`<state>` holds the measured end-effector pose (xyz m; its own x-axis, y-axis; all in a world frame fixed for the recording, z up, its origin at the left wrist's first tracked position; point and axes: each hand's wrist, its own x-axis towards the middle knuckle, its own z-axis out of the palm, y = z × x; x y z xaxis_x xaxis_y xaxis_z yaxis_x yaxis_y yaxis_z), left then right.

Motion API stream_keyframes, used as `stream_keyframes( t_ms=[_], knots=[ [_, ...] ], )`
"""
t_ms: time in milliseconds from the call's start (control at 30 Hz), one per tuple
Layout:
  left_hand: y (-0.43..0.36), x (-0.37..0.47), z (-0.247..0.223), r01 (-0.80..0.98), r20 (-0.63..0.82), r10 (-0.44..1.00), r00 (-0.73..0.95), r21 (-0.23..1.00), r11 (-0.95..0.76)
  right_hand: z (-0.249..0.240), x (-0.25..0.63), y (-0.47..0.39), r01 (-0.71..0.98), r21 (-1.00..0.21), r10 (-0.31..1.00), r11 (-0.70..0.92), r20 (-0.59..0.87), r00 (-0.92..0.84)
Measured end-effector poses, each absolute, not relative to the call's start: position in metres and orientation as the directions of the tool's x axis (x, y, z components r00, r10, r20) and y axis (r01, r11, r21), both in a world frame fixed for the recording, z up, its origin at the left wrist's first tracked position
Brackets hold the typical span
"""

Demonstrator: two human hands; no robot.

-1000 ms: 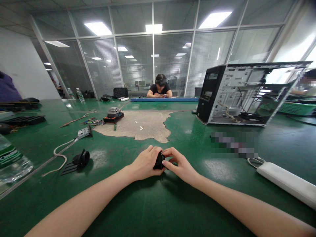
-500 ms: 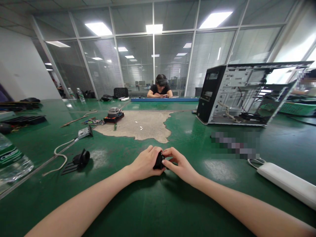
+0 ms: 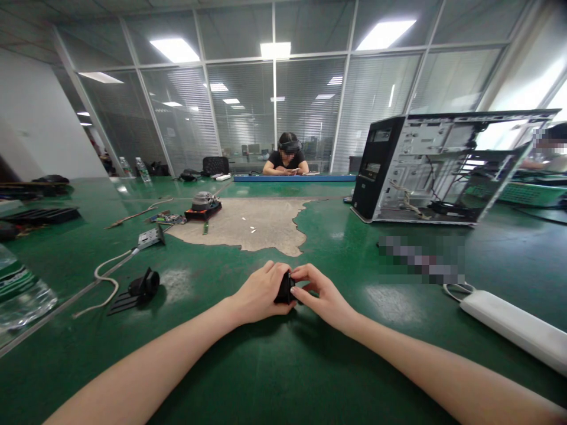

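Between my hands is a small black part (image 3: 284,290), held a little above the green tabletop (image 3: 283,360); its exact kind does not show. My left hand (image 3: 264,290) is closed around its left side, with the thumb underneath. From the right, my right hand (image 3: 322,295) pinches the same part's edge between thumb and fingertips. My fingers hide much of it. Off to the left lies a black plastic piece with long prongs (image 3: 140,287), beside a metal bracket (image 3: 150,237) and a pale cable (image 3: 108,280).
An opened computer case (image 3: 416,171) stands at the right, with a white power strip (image 3: 509,327) nearer me. A water bottle (image 3: 22,289) is at the left edge. A cooler fan (image 3: 204,203) sits on the bare patch (image 3: 266,227). A person (image 3: 287,156) sits across the table.
My hands and the black part keep almost the same pose. The surroundings have shifted very slightly left in view.
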<state>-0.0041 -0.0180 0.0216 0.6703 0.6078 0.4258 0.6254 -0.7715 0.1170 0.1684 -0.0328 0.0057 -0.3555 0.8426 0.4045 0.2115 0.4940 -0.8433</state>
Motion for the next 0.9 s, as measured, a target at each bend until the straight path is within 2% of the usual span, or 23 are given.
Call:
stream_keyframes(
  t_ms=[267, 467, 600, 767, 900],
  knots=[
    [-0.0164, -0.0038, 0.0199, 0.626, 0.421, 0.611, 0.670, 0.123, -0.770, 0.0035, 0.1675, -0.0313, 0.183, -0.905, 0.864, 0.385, 0.284, -0.416],
    [-0.0180, -0.0040, 0.0216, 0.622, 0.424, 0.604, 0.675, 0.111, -0.775, 0.0060, 0.1687, -0.0325, 0.214, -0.830, 0.830, 0.516, 0.421, -0.366],
    [-0.0183, -0.0038, 0.0216, 0.625, 0.422, 0.603, 0.677, 0.103, -0.774, 0.0043, 0.1683, -0.0312, 0.216, -0.842, 0.842, 0.494, 0.400, -0.362],
    [-0.0175, -0.0043, 0.0211, 0.632, 0.414, 0.610, 0.676, 0.100, -0.768, 0.0045, 0.1672, -0.0325, 0.186, -0.900, 0.861, 0.395, 0.291, -0.418],
    [-0.0178, -0.0043, 0.0223, 0.632, 0.403, 0.610, 0.682, 0.095, -0.769, 0.0062, 0.1677, -0.0344, 0.193, -0.856, 0.834, 0.480, 0.378, -0.401]
  ],
)
